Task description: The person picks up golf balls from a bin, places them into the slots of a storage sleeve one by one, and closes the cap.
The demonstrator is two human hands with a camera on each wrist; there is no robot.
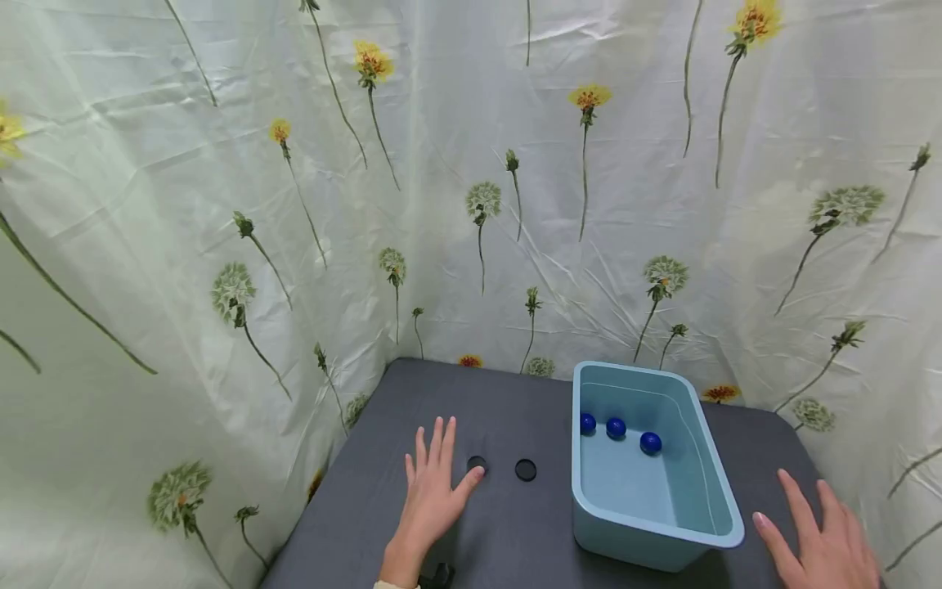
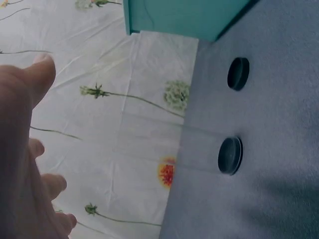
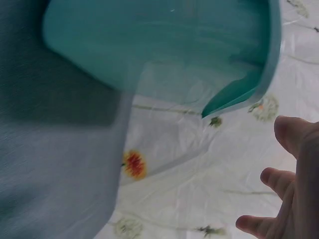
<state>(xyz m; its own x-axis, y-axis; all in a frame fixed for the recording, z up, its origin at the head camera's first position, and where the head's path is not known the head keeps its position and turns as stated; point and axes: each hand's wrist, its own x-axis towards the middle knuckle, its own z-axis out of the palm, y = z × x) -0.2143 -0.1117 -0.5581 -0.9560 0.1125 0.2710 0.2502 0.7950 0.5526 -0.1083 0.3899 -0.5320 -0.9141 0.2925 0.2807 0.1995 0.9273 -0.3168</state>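
My left hand (image 1: 430, 499) is held over the table with fingers straight and apart, holding nothing. By its thumb in the head view stands a clear tube (image 2: 169, 144) with a black round base (image 2: 230, 155). A black round cap (image 1: 526, 469) lies on the table to the right of the tube. Farther right sits a light blue bin (image 1: 662, 536) with three dark blue balls (image 1: 616, 428) on its floor toward the back. My right hand (image 1: 824, 536) hovers beside the bin's right side, fingers loosely spread and nothing in them.
The dark grey table (image 1: 434, 388) ends at a white curtain (image 1: 456, 123) printed with dandelions, which hangs behind it and on both sides. A small black object (image 1: 439, 576) shows under the left wrist.
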